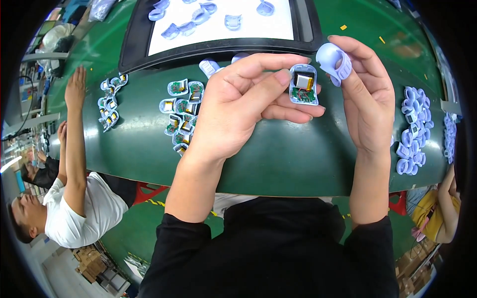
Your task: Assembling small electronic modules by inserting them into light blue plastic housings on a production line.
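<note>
While the left hand [233,104] holds a case [303,97] between its thumb and fingers, the right hand [367,94] pinches a cover [330,60], thumb below and a fingertip at its upper edge. The 2 parts are near each other but apart, with the cover at 2 o'clock from the case. The case is open toward the camera, showing a silver battery [303,81] with yellow tape above a green board [302,94]. The cover is pale blue, curved and hollow.

At 12 o'clock from the hands lies a black-framed tray [218,48] with a white surface; loose blue shells [232,22] are scattered over it. At 9 o'clock from the left hand, a cluster of filled cases [177,88] rests on the green table [283,159], partly hidden behind the wrist. Farther out at 9 o'clock is a 2nd group [109,104], also with batteries and boards showing. At 4 o'clock from the right hand sits a pile of blue parts [415,131], with another pile [449,139] beyond it.

At 8 o'clock from the table's middle, a person in a white top [84,213] has 1 arm stretched out; at 4 o'clock, another wears yellow [430,211].
</note>
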`<state>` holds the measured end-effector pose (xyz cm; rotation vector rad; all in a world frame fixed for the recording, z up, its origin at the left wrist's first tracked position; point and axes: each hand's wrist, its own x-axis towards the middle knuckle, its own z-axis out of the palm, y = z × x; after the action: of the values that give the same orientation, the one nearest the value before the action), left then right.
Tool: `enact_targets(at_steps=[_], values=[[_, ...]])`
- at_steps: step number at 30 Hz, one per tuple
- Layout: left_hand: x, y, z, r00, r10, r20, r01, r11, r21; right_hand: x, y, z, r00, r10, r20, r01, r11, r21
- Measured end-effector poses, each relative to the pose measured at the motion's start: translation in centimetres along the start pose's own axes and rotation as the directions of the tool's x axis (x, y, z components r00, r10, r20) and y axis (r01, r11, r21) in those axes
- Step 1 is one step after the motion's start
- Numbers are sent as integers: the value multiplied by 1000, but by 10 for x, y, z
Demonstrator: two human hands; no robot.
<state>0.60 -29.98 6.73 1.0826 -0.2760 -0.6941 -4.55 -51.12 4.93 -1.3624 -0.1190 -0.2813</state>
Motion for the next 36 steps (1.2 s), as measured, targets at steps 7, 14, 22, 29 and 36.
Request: enact_targets(at_steps=[7,14,22,29,36], values=[[-1,-1,0,1000,2,-13,-2,1000,-5,-1,0,2,996,-2,89,6,999,-54],[-1,-3,0,1000,5,-25,-5,1000,6,1,1,7,982,-57,180,74,994,-86],[4,-11,-1,999,31,16,-31,999,-32,1,1,7,979,-63,194,123,941,-316],[10,-16,-5,981,76,177,-56,992,-115,2,3,9,994,-49,100,60,992,-109],[9,-15,-1,990,68,121,-49,986,-158,2,-1,4,998,-28,57,34,993,-112]])
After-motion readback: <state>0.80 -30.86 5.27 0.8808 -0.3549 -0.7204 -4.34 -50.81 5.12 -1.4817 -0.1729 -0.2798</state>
